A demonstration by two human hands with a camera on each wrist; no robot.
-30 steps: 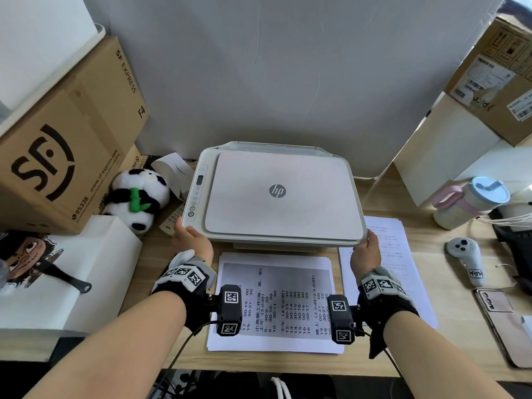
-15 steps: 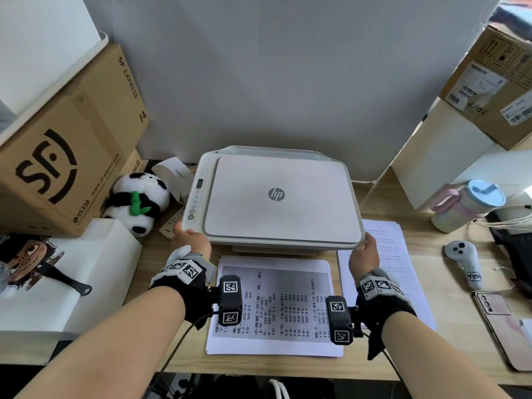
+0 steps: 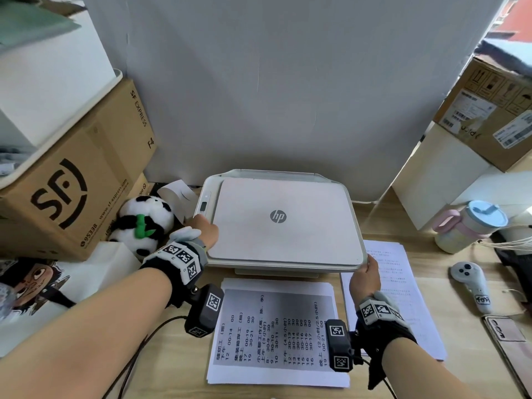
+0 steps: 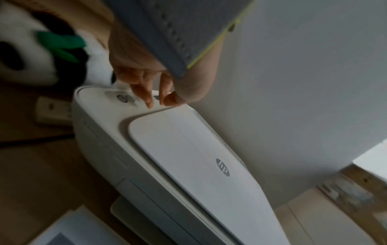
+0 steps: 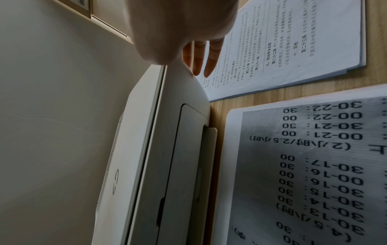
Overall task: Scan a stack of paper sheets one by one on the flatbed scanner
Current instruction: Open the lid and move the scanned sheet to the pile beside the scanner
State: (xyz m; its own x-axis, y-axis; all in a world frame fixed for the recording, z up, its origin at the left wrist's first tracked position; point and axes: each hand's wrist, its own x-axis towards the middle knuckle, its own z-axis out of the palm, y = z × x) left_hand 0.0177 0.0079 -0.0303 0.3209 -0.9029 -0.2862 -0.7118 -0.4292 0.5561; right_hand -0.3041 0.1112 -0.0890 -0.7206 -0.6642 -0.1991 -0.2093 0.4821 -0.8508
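Note:
The white HP flatbed scanner (image 3: 282,223) sits mid-desk with its lid down. My left hand (image 3: 201,228) is over the button strip on its left edge. In the left wrist view the fingers (image 4: 149,101) point down onto that strip on the scanner (image 4: 188,149) and hold nothing. My right hand (image 3: 364,272) rests against the front right corner; its fingers (image 5: 201,66) hang straight beside the scanner (image 5: 146,149). A stack of printed sheets (image 3: 276,332) lies just in front of the scanner. A second stack (image 3: 403,283) lies to the right.
A plush panda (image 3: 144,223) and a brown SF carton (image 3: 72,182) crowd the scanner's left side. On the right stand a lidded cup (image 3: 472,226), a white controller (image 3: 472,283), a phone (image 3: 506,338) and stacked boxes (image 3: 431,182). A white wall is close behind.
My left hand left the scanner's front left corner and moved up onto the button strip. The right hand stayed at the front right corner.

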